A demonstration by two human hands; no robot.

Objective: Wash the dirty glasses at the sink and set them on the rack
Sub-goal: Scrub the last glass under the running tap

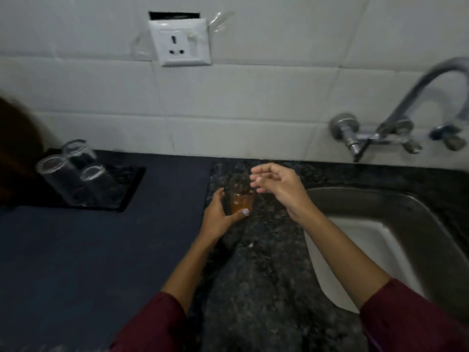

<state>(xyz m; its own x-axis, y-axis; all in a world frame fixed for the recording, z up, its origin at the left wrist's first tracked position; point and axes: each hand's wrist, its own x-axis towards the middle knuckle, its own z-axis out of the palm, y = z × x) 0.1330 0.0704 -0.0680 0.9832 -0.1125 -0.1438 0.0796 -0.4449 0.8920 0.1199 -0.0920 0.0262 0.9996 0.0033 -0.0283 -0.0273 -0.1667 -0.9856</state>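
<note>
A small glass [241,199] with orange-brown liquid in its lower half stands on the speckled granite counter [266,262], left of the sink [416,214]. My left hand [219,217] wraps around its lower part, thumb across the front. My right hand [276,185] hovers just above and to the right of the rim, fingers loosely spread, holding nothing. Three clear glasses [73,174] stand upside down on a black tray [127,189] at the far left.
A metal tap [416,107] with two valves juts from the tiled wall over the sink. A white wall socket [180,41] sits above the counter. A dark mat [88,250] covers the counter's left half.
</note>
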